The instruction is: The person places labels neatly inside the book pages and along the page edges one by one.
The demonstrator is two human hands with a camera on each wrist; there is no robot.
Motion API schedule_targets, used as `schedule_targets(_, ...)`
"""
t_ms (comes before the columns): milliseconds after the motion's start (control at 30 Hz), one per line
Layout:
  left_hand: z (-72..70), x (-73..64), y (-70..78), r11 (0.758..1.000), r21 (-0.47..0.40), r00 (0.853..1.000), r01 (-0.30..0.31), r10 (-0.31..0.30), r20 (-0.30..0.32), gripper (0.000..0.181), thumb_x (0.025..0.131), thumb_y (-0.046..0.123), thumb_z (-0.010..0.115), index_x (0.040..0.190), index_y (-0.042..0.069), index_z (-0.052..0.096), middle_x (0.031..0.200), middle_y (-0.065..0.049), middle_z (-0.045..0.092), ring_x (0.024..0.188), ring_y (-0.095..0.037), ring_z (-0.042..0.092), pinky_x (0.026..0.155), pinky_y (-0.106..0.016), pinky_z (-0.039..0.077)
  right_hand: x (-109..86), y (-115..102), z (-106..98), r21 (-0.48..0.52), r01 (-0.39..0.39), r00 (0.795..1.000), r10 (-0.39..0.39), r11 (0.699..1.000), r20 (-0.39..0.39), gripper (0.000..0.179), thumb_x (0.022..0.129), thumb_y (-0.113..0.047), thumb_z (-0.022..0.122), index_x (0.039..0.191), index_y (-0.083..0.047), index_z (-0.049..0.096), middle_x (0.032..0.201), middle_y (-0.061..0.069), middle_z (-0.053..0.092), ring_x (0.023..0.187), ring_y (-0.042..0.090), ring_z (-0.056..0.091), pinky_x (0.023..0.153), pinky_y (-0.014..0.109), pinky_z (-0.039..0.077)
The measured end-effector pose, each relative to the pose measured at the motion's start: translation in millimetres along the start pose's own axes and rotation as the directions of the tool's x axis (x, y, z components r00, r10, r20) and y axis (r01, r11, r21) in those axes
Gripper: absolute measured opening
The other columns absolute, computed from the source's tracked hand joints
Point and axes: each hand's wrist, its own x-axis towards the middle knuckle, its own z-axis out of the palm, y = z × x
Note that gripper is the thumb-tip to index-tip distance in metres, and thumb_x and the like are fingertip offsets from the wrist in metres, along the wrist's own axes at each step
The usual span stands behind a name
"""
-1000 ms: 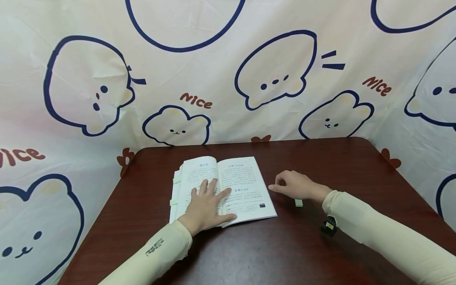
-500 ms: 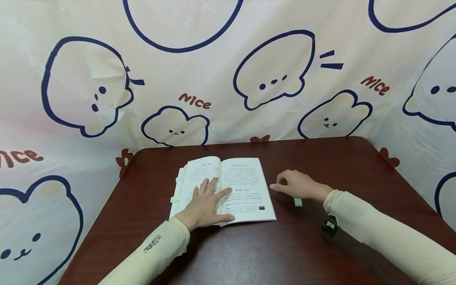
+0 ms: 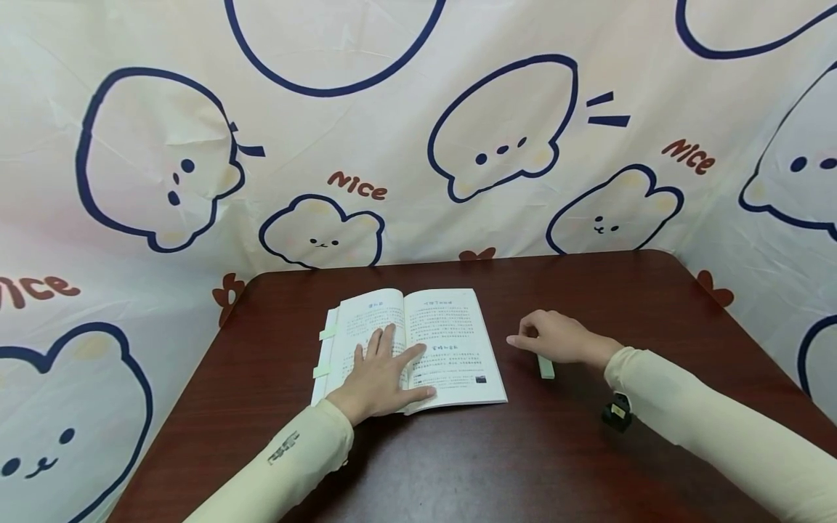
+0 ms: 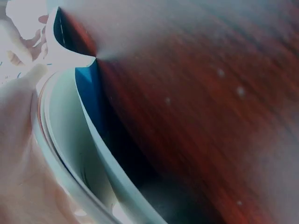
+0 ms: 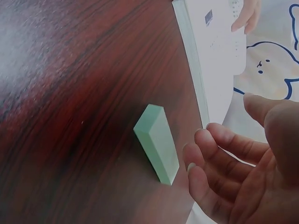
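Note:
An open book [image 3: 447, 341] lies on the dark red table [image 3: 588, 290]. My left hand [image 3: 382, 374] rests flat on its pages across the spine, fingers straight and spread. Pale green tabs [image 3: 326, 333] stick out of the book's left edge. In the left wrist view the curved page edges [image 4: 84, 154] fill the lower left. A small green sticky-note pad [image 3: 546, 367] lies right of the book. My right hand [image 3: 543, 335] hovers just over it, fingers loosely curled and holding nothing. The right wrist view shows the pad [image 5: 157, 142] close beside the fingertips [image 5: 198, 151], apart from them.
A cartoon-bear cloth [image 3: 418, 145] hangs as a wall behind and to both sides of the table. A small black device [image 3: 617, 414] sits under my right wrist. Bare tabletop [image 3: 490, 465] lies in front of the book.
My right hand has drifted slightly to the right, so more of the green pad shows beneath it. The left hand stays flat on the book.

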Motion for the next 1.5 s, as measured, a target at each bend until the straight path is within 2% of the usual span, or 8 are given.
schedule_targets(200,-1.3,0.9,1.8,0.999,0.052,1.0,0.001,0.0,-0.019,0.078,0.082,0.071,0.067,0.148,0.033,0.052,0.164,-0.027,0.022,0.15,-0.049,0.023,0.111,-0.077,0.025,-0.6,5.7,-3.4,0.0,-0.012,1.0,0.012,1.0,-0.005,0.032,0.099,-0.04,0.063,0.089,-0.011,0.073,0.07,-0.001,0.06,0.059,0.013,0.049,0.054,0.029,0.04)
schedule_targets(367,0.8,2.0,2.0,0.998,0.064,1.0,0.001,0.001,-0.027,0.079,0.081,0.072,0.068,0.147,0.033,0.052,0.164,-0.027,0.023,0.149,-0.05,0.025,0.11,-0.076,0.026,-2.3,10.8,-3.9,-0.012,-0.021,1.0,0.02,1.0,-0.01,0.032,0.099,-0.04,0.063,0.09,-0.012,0.073,0.071,-0.001,0.06,0.06,0.012,0.05,0.056,0.029,0.041)
schedule_targets(633,4.8,3.0,1.0,0.997,0.074,0.999,-0.009,0.012,-0.041,0.079,0.08,0.073,0.068,0.146,0.033,0.053,0.163,-0.026,0.024,0.148,-0.05,0.026,0.109,-0.076,0.028,-8.7,19.7,-5.6,-0.004,0.043,0.999,-0.043,0.999,-0.03,0.027,0.099,-0.037,0.064,0.093,-0.012,0.072,0.07,-0.001,0.054,0.06,0.012,0.047,0.057,0.029,0.04)
schedule_targets(800,4.5,2.6,-0.2,0.997,0.077,1.0,-0.008,0.01,-0.027,0.079,0.08,0.072,0.068,0.147,0.033,0.053,0.164,-0.025,0.023,0.149,-0.049,0.026,0.11,-0.076,0.027,-12.6,25.6,-5.7,-0.004,0.097,0.995,-0.097,0.995,-0.036,0.021,0.095,-0.033,0.071,0.1,-0.012,0.069,0.081,-0.003,0.061,0.067,0.01,0.052,0.061,0.027,0.044)
schedule_targets(933,4.7,2.4,-0.5,0.997,0.077,1.0,-0.006,0.007,-0.022,0.08,0.08,0.073,0.068,0.147,0.034,0.052,0.164,-0.025,0.023,0.149,-0.049,0.025,0.11,-0.076,0.027,-17.4,30.5,-6.0,-0.001,0.138,0.99,-0.138,0.99,-0.012,0.032,0.088,-0.029,0.079,0.11,-0.008,0.068,0.092,0.0,0.066,0.078,0.012,0.056,0.066,0.026,0.047)
schedule_targets(1200,4.8,4.0,0.4,0.997,0.076,1.0,-0.001,0.001,-0.002,0.081,0.08,0.075,0.065,0.149,0.035,0.05,0.165,-0.025,0.02,0.15,-0.05,0.024,0.109,-0.077,0.027,-21.0,40.2,-4.0,-0.028,0.141,0.99,-0.141,0.99,0.006,0.047,0.081,-0.029,0.085,0.118,-0.007,0.066,0.102,0.004,0.064,0.085,0.016,0.055,0.07,0.026,0.046)
schedule_targets(1300,3.7,4.1,1.4,0.997,0.081,1.0,-0.002,0.002,0.002,0.081,0.081,0.075,0.065,0.149,0.035,0.049,0.165,-0.025,0.02,0.149,-0.05,0.024,0.109,-0.077,0.027,-21.2,42.2,-3.4,-0.03,0.147,0.989,-0.147,0.989,0.004,0.046,0.08,-0.028,0.087,0.115,-0.007,0.066,0.1,0.004,0.063,0.083,0.015,0.054,0.069,0.026,0.045)
schedule_targets(1500,2.8,2.8,4.2,0.996,0.093,1.0,0.002,-0.004,0.016,0.081,0.081,0.074,0.066,0.15,0.034,0.049,0.165,-0.025,0.019,0.15,-0.051,0.024,0.109,-0.077,0.027,-20.7,44.1,-1.9,0.015,0.152,0.987,-0.152,0.988,0.052,0.042,0.078,-0.028,0.088,0.096,-0.009,0.055,0.086,0.003,0.057,0.072,0.012,0.048,0.063,0.025,0.04)
